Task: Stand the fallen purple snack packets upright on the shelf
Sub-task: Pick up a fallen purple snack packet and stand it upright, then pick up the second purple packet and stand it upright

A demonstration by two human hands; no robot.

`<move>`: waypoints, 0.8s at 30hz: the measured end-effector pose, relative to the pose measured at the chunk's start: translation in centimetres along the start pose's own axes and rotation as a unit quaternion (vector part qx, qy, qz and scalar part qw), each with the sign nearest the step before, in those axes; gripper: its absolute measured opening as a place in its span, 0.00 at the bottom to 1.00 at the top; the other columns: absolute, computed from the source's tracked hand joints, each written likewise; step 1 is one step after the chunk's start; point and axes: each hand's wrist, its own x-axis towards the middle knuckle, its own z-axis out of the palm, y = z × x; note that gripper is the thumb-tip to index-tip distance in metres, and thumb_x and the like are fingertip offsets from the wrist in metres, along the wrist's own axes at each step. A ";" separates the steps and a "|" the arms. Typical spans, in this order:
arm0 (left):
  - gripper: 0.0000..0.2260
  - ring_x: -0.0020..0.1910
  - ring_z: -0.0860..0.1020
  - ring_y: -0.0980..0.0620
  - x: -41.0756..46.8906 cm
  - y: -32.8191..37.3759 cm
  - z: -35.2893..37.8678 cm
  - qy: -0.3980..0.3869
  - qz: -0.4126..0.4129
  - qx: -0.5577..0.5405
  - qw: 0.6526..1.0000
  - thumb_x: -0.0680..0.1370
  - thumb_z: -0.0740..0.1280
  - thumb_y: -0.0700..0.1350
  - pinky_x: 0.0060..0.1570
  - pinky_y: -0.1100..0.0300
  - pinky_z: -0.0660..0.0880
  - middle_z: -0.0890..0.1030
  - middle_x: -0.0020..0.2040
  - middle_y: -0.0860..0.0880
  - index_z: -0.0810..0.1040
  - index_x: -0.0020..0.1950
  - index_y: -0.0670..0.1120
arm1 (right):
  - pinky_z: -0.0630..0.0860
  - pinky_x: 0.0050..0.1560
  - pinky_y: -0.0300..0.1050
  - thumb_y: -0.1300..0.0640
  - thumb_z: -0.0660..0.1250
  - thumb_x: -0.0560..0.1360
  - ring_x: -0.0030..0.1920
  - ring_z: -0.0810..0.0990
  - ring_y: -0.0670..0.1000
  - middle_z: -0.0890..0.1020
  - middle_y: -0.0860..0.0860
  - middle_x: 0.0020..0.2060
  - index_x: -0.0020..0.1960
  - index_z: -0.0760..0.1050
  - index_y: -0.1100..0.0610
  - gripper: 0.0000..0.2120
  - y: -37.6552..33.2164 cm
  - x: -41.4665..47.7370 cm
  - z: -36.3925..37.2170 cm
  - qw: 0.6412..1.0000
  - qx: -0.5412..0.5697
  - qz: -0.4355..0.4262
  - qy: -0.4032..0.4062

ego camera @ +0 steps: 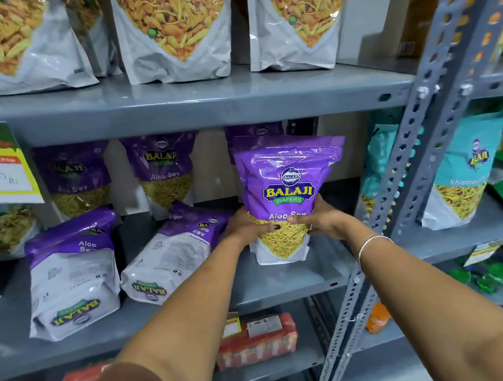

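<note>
1. Purple and white, the far-left fallen packet [73, 273] lies flat on the grey shelf [285, 280], well left of the fingers, bottom towards the front edge.
2. Just left of the left hand [245, 227] a second fallen packet [173, 255] lies flat too, its purple top close by the knuckles.
3. Between both hands stands the held packet [285, 199] — upright, its base on or just above the shelf; I cannot tell which. Left fingers wrap its left side, and the right hand [319, 217] is clamped on the other.
4. Behind the fingers, upright purple packets [163, 169] line the back.
5. Risk, as I judge it: let go before the base sits flat, and the top-heavy pouch could tip forward — or the left wrist could nudge the second fallen packet.
</note>
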 end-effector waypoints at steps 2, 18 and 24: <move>0.30 0.60 0.79 0.48 -1.3 0.6 1.1 0.012 -0.012 -0.001 1.000 0.63 0.79 0.42 0.59 0.57 0.75 0.81 0.61 0.46 0.76 0.63 0.45 | 0.72 0.59 0.57 0.62 0.73 0.68 0.65 0.74 0.57 0.75 0.53 0.65 0.70 0.57 0.53 0.37 0.6 -1.0 -1.0 1.000 -0.012 0.001 -0.006; 0.26 0.67 0.71 0.43 -7.4 0.2 -5.7 0.089 -0.073 0.128 0.985 0.72 0.71 0.43 0.65 0.56 0.67 0.73 0.65 0.41 0.68 0.68 0.38 | 0.74 0.28 0.40 0.42 0.58 0.77 0.19 0.76 0.50 0.74 0.55 0.27 0.35 0.68 0.59 0.21 -2.2 -4.2 4.4 0.893 -0.362 0.201 -0.176; 0.24 0.67 0.72 0.41 -7.4 -2.8 -13.2 0.115 -0.140 0.246 0.952 0.77 0.63 0.52 0.63 0.54 0.69 0.73 0.68 0.39 0.70 0.68 0.38 | 0.71 0.35 0.44 0.45 0.61 0.76 0.33 0.73 0.52 0.76 0.58 0.43 0.63 0.67 0.64 0.26 -2.5 -1.4 11.7 0.960 -0.232 0.125 -0.094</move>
